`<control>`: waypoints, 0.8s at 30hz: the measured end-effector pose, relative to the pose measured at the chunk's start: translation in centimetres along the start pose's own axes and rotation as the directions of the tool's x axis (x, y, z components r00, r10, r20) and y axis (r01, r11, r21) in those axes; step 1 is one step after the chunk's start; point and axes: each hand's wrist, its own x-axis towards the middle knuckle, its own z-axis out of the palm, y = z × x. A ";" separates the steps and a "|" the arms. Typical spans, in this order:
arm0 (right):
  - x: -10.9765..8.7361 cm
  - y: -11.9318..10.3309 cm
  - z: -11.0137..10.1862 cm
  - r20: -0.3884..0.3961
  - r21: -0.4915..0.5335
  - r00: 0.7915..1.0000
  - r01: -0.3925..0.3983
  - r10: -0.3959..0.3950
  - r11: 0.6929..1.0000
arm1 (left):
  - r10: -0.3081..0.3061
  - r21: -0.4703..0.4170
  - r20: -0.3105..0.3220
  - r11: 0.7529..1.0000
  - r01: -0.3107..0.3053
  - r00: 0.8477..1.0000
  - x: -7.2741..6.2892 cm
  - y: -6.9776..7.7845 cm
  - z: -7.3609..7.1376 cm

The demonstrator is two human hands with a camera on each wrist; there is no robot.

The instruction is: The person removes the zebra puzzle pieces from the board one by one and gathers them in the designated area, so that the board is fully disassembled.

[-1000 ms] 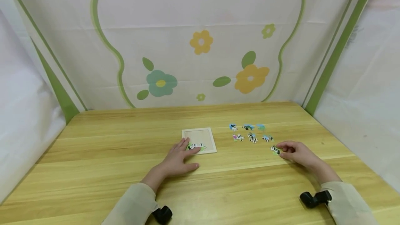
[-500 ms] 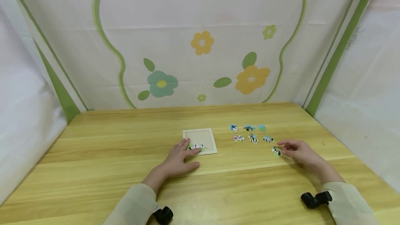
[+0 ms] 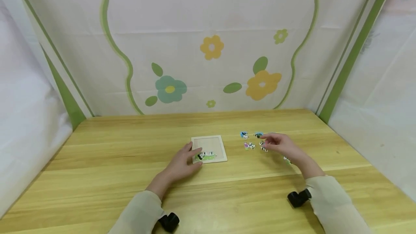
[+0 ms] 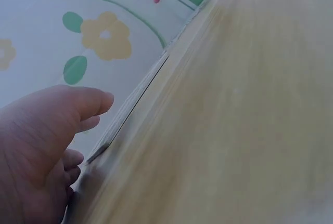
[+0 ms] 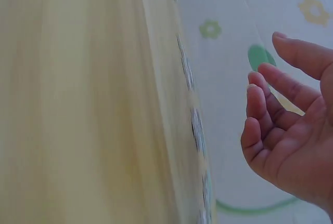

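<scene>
A square wooden puzzle tray [image 3: 222, 151] lies mid-table in the head view. Along its near side sits a black, white and green puzzle piece section [image 3: 208, 156]. My left hand [image 3: 182, 163] rests at the tray's left side, with its fingers spread over the near left corner. My right hand [image 3: 284, 148] is over the loose pieces to the right, fingers loosely bent and nothing between them; the right wrist view shows it raised off the table. Below it are a zebra-striped piece [image 3: 263, 146] and a blue-and-green piece [image 3: 258, 134], both partly covered. Other pieces behind this hand are hidden.
A blue-edged piece [image 3: 244, 135] and a pink-and-striped piece [image 3: 249, 146] lie right of the tray. Another piece [image 3: 287, 160] shows under the right wrist. A flowered curtain [image 3: 188, 64] stands behind the wooden table [image 3: 97, 176].
My right hand has left the rightmost piece and moved left over the other pieces. My left fingers have shifted, uncovering more of the printed section in the tray.
</scene>
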 end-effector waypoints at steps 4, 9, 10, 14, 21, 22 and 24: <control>1.8 -1.5 2.4 0.049 0.035 0.999 0.014 -0.016 0.999 | 0.023 0.054 -0.014 0.998 -0.022 1.000 0.2 -0.4 0.0; 3.5 -3.0 5.1 0.099 0.047 0.994 0.033 -0.037 0.998 | 0.051 0.120 -0.006 0.992 -0.050 0.999 0.4 -0.5 0.3; 3.8 -3.2 5.6 0.104 0.046 0.994 0.039 -0.044 0.998 | 0.050 0.133 -0.008 0.990 -0.049 0.999 0.4 -0.5 0.4; 4.7 -3.7 7.6 0.114 0.020 0.992 0.060 -0.062 0.998 | 0.039 0.183 -0.022 0.983 -0.035 0.999 0.5 -0.5 0.5; 5.1 -4.3 10.5 0.141 -0.025 0.986 0.096 -0.091 0.995 | 0.037 0.195 -0.019 0.980 -0.033 0.999 0.4 -0.5 0.4; 5.1 -4.3 10.8 0.140 -0.044 0.986 0.103 -0.096 0.994 | 0.038 0.197 -0.017 0.980 -0.034 0.999 0.4 -0.5 0.4; 5.0 -4.2 11.4 0.136 -0.080 0.985 0.118 -0.106 0.990 | 0.041 0.199 -0.014 0.979 -0.038 0.999 0.4 -0.4 0.4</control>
